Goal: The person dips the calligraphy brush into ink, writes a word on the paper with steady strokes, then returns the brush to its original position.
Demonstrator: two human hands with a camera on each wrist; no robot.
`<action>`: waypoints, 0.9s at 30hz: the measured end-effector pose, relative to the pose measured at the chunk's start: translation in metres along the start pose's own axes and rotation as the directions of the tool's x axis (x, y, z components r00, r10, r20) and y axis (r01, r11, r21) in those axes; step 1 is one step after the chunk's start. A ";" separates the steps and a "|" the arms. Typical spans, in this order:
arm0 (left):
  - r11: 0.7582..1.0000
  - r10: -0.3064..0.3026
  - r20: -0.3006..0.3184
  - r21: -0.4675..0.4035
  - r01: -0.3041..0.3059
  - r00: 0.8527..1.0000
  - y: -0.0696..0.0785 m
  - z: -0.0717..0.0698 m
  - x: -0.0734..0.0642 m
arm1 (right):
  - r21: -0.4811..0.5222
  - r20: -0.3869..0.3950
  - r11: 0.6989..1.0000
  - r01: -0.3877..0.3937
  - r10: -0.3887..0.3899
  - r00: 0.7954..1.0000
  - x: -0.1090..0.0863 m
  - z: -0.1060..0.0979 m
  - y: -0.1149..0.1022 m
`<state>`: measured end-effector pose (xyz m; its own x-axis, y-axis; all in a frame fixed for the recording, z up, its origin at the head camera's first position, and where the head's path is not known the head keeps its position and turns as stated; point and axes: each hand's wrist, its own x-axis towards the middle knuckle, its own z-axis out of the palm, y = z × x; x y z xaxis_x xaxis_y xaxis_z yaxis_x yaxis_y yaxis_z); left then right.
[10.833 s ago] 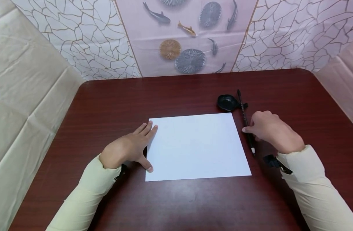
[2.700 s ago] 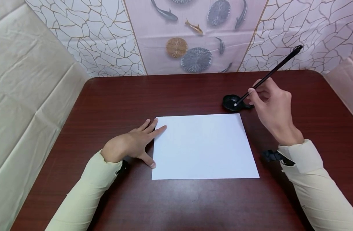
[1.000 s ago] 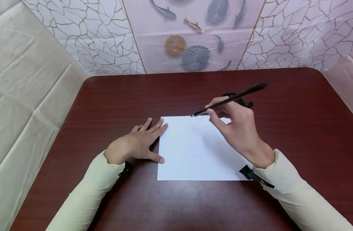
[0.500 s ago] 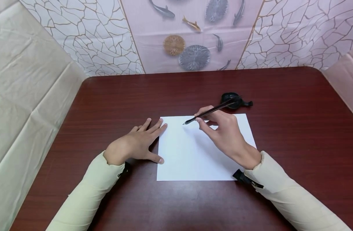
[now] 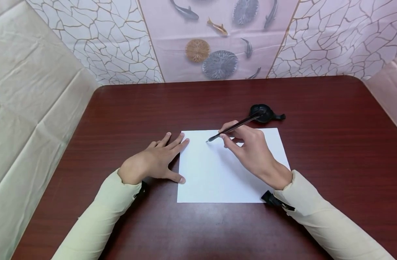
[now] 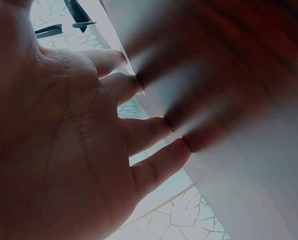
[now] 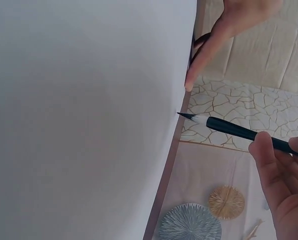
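Note:
A white sheet of paper (image 5: 201, 180) lies on the table. My left hand (image 5: 149, 162) rests spread at its left edge, with thumb and some fingertips on the paper. My right hand (image 5: 253, 153) pinches a black writing brush (image 5: 234, 126) between thumb and fingers. The brush slants over the upper left part of the sheet. In the right wrist view the brush (image 7: 231, 127) has white bristles with a dark point, at or very near the paper; contact is hard to tell. Behind the sheet's upper right sits a black ink dish (image 5: 266, 109) with a short handle.
The dark red-brown table (image 5: 335, 137) extends around the paper. A patterned cloth (image 5: 218, 43) hangs behind its far edge, and pale cloth (image 5: 32, 119) hangs on the left. Each wrist wears a black strap; the right one (image 5: 276, 201) hangs over the paper's lower edge.
The brush first lay against the dish; my right hand picked it up, put its tip in the dish, then brought it left over the paper. Over the last half second it has barely moved.

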<state>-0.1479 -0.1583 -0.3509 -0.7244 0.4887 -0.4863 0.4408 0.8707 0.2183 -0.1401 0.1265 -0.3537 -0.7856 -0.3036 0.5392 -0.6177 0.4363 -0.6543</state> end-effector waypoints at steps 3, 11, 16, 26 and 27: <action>1.000 0.002 -0.002 0.002 -0.002 1.000 0.000 0.000 0.001 | -0.010 0.004 1.000 -0.004 0.004 1.000 0.000 0.000 0.000; 1.000 -0.001 -0.001 0.005 0.001 1.000 0.000 0.000 0.001 | -0.012 0.015 1.000 -0.010 0.011 1.000 -0.001 0.001 -0.003; 1.000 -0.004 0.001 0.010 0.004 1.000 0.000 0.000 0.001 | 0.000 0.026 1.000 0.002 -0.002 1.000 -0.002 0.002 -0.006; 1.000 -0.014 0.004 0.016 0.014 1.000 0.000 -0.001 0.001 | 0.009 0.075 0.999 0.045 -0.045 0.996 -0.003 0.001 -0.016; 1.000 -0.015 0.003 0.017 0.015 1.000 0.000 -0.001 0.001 | 0.009 0.078 0.999 0.049 -0.049 0.996 -0.003 0.001 -0.016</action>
<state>-0.1488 -0.1574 -0.3508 -0.7291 0.4755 -0.4923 0.4392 0.8767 0.1964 -0.1278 0.1197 -0.3454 -0.7547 -0.3894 0.5279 -0.6554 0.4130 -0.6324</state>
